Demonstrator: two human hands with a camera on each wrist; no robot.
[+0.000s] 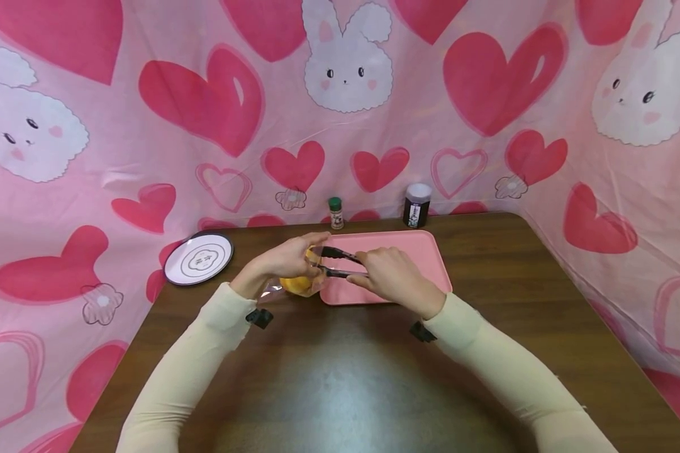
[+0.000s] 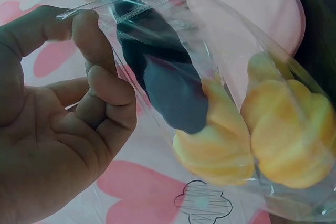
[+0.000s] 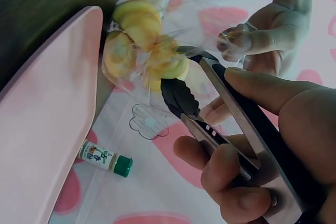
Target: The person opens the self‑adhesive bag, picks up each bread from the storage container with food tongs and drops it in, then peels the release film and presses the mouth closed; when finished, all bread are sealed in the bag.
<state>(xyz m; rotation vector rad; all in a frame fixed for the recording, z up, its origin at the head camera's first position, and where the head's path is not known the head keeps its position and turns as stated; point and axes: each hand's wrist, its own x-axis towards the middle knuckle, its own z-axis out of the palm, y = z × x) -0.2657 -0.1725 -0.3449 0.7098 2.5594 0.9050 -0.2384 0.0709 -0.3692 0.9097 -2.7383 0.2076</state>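
Right grip [image 1: 395,277] holding tongs [image 3: 236,106], left grip [image 1: 285,257] holding clear bag [image 3: 197,22], yellow rolls [image 2: 291,135] inside, beyond both

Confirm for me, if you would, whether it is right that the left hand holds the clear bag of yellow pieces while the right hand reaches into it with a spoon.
Not quite: the right hand reaches in with tongs; the right wrist view shows two arms. The left hand does hold the clear bag of yellow pieces.

Jar label [image 1: 414,216] unreadable, tongs [image 2: 157,72] cut off
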